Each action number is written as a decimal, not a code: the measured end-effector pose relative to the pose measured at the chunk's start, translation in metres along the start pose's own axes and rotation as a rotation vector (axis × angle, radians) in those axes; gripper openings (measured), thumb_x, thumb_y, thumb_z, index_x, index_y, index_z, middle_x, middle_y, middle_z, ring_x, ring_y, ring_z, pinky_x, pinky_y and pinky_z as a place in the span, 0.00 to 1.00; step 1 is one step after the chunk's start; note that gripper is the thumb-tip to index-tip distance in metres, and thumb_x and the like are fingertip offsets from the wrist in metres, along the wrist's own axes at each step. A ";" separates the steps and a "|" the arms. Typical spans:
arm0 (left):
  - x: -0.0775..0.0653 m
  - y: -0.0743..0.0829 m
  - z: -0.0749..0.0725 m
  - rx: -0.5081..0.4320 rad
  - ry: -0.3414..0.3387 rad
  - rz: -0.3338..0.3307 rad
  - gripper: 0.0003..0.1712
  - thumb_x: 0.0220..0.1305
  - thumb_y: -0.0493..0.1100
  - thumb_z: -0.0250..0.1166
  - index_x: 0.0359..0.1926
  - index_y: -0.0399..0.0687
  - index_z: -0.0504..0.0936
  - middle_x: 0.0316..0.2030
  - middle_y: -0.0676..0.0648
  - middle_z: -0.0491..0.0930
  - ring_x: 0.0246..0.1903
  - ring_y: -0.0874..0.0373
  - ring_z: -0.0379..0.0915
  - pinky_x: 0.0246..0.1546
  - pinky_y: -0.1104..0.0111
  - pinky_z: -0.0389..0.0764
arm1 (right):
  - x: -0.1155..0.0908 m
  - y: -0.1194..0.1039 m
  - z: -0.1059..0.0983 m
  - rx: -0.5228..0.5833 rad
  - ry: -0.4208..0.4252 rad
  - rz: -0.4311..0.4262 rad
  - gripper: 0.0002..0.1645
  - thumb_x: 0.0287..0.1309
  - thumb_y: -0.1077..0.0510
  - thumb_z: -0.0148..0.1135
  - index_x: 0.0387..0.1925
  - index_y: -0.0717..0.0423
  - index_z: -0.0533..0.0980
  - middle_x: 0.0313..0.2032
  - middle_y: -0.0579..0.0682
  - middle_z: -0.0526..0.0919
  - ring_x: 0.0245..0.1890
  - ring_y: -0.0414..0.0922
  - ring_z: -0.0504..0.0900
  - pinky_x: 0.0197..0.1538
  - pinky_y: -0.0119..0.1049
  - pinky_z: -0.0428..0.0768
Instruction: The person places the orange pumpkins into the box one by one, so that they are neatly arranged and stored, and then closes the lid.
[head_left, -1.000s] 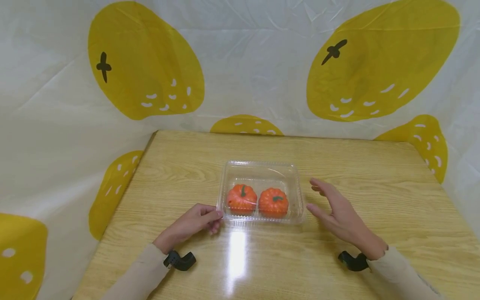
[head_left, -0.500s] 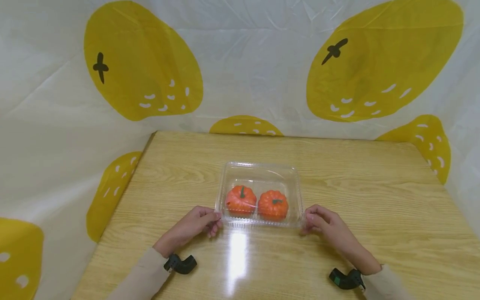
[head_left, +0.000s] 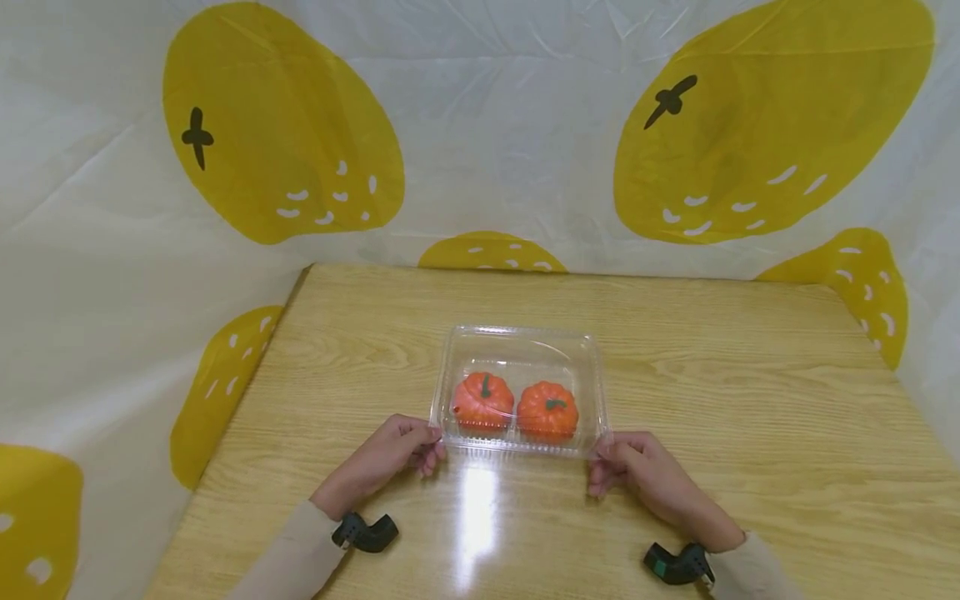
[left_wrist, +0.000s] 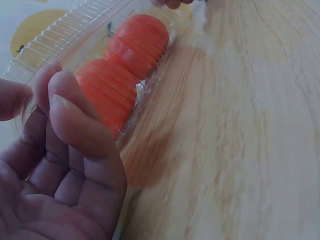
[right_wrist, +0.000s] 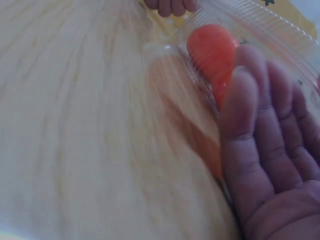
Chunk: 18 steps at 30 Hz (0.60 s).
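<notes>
A clear plastic food container (head_left: 521, 343) rests near the middle of the wooden table in the head view. Inside it, side by side, are two small orange toy pumpkins with green stems, a left pumpkin (head_left: 483, 402) and a right pumpkin (head_left: 548, 411). With thumb and fingers, my left hand (head_left: 392, 454) pinches the rim at the front left corner. At the front right corner my right hand (head_left: 647, 473) pinches the rim too. Ribbed container walls (left_wrist: 65, 37) show beyond the fingers in the left wrist view. The right thumb is out of sight in the right wrist view.
The wooden table (head_left: 720, 358) extends around the container on all sides. Behind and to the left hangs a white cloth (head_left: 510, 133) printed with large yellow lemons. Each wrist carries a black camera mount, such as the left mount (head_left: 366, 533).
My right hand has come in from the right and taken hold of the container's front right corner. The left hand keeps its grip on the left corner, and the container has hardly moved.
</notes>
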<state>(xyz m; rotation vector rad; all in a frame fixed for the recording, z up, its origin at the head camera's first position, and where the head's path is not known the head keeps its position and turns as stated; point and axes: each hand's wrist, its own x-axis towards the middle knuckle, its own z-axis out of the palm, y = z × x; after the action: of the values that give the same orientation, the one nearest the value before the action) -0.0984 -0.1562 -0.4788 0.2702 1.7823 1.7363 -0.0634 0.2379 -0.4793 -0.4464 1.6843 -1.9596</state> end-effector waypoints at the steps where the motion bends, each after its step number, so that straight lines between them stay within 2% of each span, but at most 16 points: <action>1: 0.000 -0.001 0.000 -0.004 -0.001 0.003 0.19 0.77 0.44 0.53 0.35 0.34 0.83 0.29 0.52 0.82 0.27 0.65 0.75 0.31 0.75 0.82 | 0.001 0.001 0.000 0.040 -0.009 -0.002 0.21 0.78 0.66 0.39 0.39 0.63 0.80 0.35 0.44 0.89 0.35 0.39 0.90 0.42 0.36 0.91; 4: 0.002 -0.003 0.000 -0.011 -0.002 0.016 0.19 0.76 0.42 0.53 0.34 0.33 0.82 0.29 0.51 0.82 0.26 0.65 0.75 0.31 0.76 0.82 | 0.002 0.001 0.000 0.117 -0.004 0.012 0.25 0.78 0.65 0.37 0.37 0.56 0.82 0.34 0.43 0.89 0.34 0.38 0.90 0.42 0.35 0.90; 9: 0.003 -0.007 0.001 -0.007 0.024 0.031 0.20 0.75 0.40 0.51 0.34 0.27 0.81 0.28 0.51 0.82 0.26 0.64 0.75 0.31 0.75 0.82 | 0.004 -0.001 0.002 0.177 0.035 0.057 0.26 0.78 0.63 0.36 0.35 0.53 0.83 0.32 0.43 0.89 0.31 0.38 0.89 0.40 0.34 0.90; 18: 0.005 -0.007 0.005 -0.010 0.081 0.026 0.21 0.74 0.41 0.50 0.30 0.32 0.81 0.25 0.51 0.81 0.24 0.63 0.74 0.30 0.74 0.81 | 0.005 -0.001 0.005 0.198 0.033 0.056 0.30 0.76 0.64 0.33 0.33 0.53 0.84 0.30 0.43 0.89 0.29 0.37 0.88 0.37 0.32 0.89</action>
<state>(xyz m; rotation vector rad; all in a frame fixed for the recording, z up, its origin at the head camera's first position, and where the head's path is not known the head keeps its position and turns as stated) -0.0971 -0.1502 -0.4868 0.2223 1.8350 1.7966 -0.0648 0.2315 -0.4776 -0.2920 1.4865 -2.0774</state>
